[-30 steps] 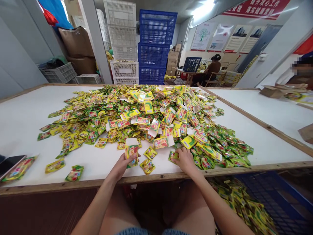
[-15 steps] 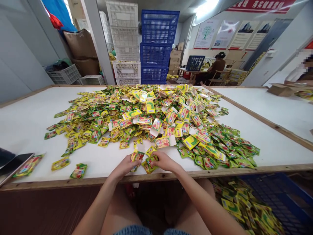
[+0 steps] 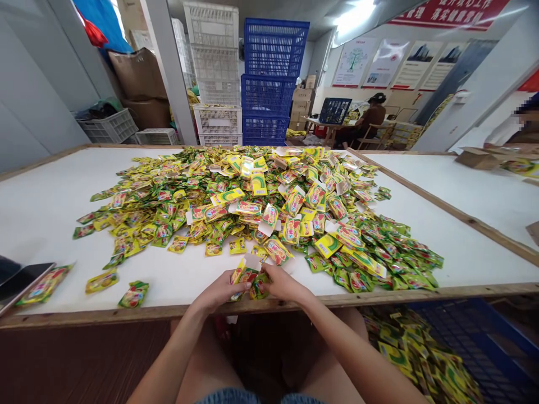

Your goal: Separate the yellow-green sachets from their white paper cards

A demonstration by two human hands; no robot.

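Near the table's front edge, my left hand [image 3: 219, 290] is closed on a small yellow and red carton [image 3: 246, 270], its white flap standing up. Close beside it, my right hand [image 3: 284, 284] pinches a green and yellow candy sachet [image 3: 257, 288] against the carton's side. Whether part of the sachet is inside the carton I cannot tell. Just beyond my hands lies another yellow carton [image 3: 278, 250], tilted, at the front of a large heap of sachets and cartons [image 3: 259, 185]. A few loose sachets [image 3: 135, 294] rest to the left.
A wooden rim [image 3: 126, 315] borders the white table [image 3: 37, 213]. At the left edge lies a dark flat device [image 3: 25, 283]. Below right is a blue crate [image 3: 463, 336] with yellow packets. White crates [image 3: 217, 73] and blue crates [image 3: 273, 50] stand stacked behind. A person [image 3: 373, 120] sits farther back.
My left hand has turned the carton so its flap points up. My right hand has brought the sachet closer to it. The carton beyond my hands has rotated and shifted.
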